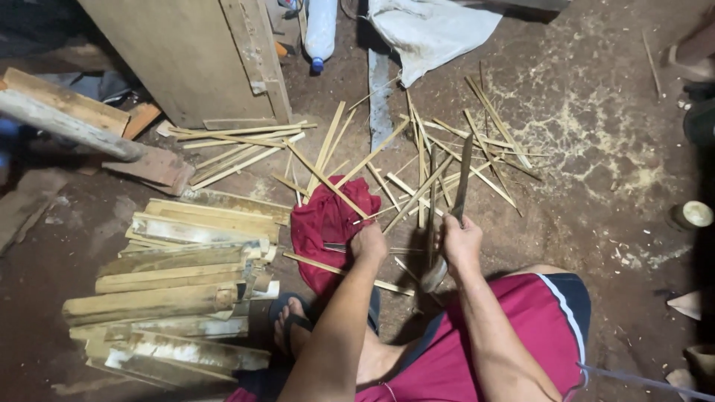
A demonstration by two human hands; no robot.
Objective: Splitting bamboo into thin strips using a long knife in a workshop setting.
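Note:
My right hand grips a long dark blade that points up and away from me. Beside it stands a thin upright bamboo piece, touching the blade near its base. My left hand is closed on a short dark tool or strip end over a red cloth that lies on the dirt floor; what it holds is partly hidden. Thin split bamboo strips lie scattered just beyond both hands.
A stack of wide split bamboo slabs lies at my left. My sandalled foot rests beside it. A wooden cabinet, planks, a plastic bottle and a white sack stand farther off. Sawdust covers the ground at right.

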